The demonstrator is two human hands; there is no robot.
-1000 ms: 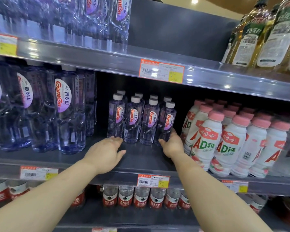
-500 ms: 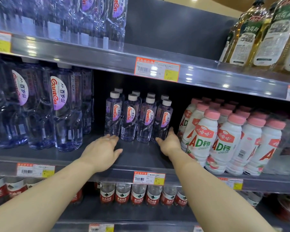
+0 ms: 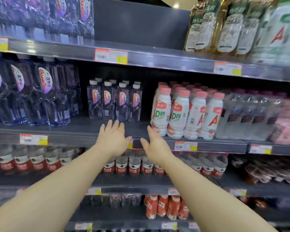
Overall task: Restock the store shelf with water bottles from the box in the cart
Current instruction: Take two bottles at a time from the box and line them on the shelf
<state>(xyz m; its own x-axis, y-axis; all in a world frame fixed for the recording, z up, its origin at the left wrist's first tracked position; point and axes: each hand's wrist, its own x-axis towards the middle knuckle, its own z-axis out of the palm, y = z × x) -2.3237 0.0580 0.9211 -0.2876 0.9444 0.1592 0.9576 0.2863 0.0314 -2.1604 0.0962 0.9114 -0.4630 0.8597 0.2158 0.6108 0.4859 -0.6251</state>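
Observation:
Several small clear water bottles with white caps and pink-red labels stand grouped on the dark middle shelf. My left hand hovers in front of the shelf edge, just below the bottles, fingers spread and holding nothing. My right hand is beside it, a little to the right, fingers apart and empty, just off the white milk-drink bottles. Neither hand touches a bottle. The box and the cart are out of view.
Large water bottles fill the left of the same shelf. White pink-capped drink bottles stand to the right. Oil bottles sit on the upper shelf. Red-labelled bottles line the shelf below. Price tags run along the shelf edges.
Both hands have drawn back from the small bottles toward me and come closer together. The view has pulled away and dropped, showing more lower shelves.

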